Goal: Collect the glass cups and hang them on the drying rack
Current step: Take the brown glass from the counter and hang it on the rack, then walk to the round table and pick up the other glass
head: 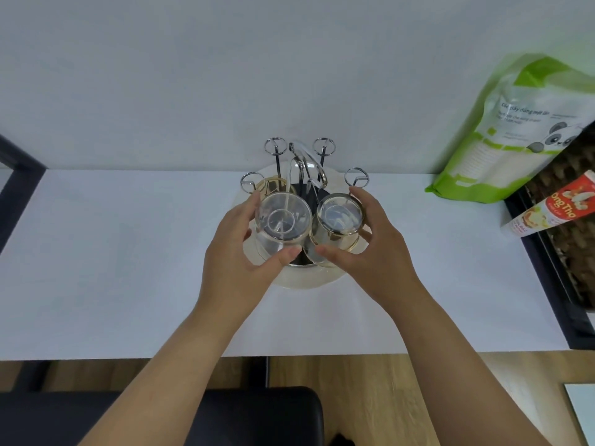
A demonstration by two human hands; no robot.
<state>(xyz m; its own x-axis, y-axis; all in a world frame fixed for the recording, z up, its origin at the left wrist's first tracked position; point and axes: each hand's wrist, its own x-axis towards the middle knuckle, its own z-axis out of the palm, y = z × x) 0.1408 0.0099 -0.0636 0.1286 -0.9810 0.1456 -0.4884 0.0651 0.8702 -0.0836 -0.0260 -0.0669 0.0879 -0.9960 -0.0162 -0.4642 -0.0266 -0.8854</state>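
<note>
A metal drying rack (301, 165) with ring-tipped prongs stands on a round cream tray (302, 280) at the back middle of the white table. My left hand (240, 249) grips a clear glass cup (283, 220), held upside down over the rack's near left side. Beside it, my right hand (370, 249) holds a second upturned glass cup (339, 218) with a gold rim over the near right side. The two cups nearly touch. Another gold-tinted cup (273, 185) sits on the rack behind my left hand, partly hidden.
A green and white bag (502, 130) leans on the wall at the right. A red carton (553, 207) lies on a dark woven tray (570, 252) at the table's right edge. A dark chair (225, 416) is below the table's front edge.
</note>
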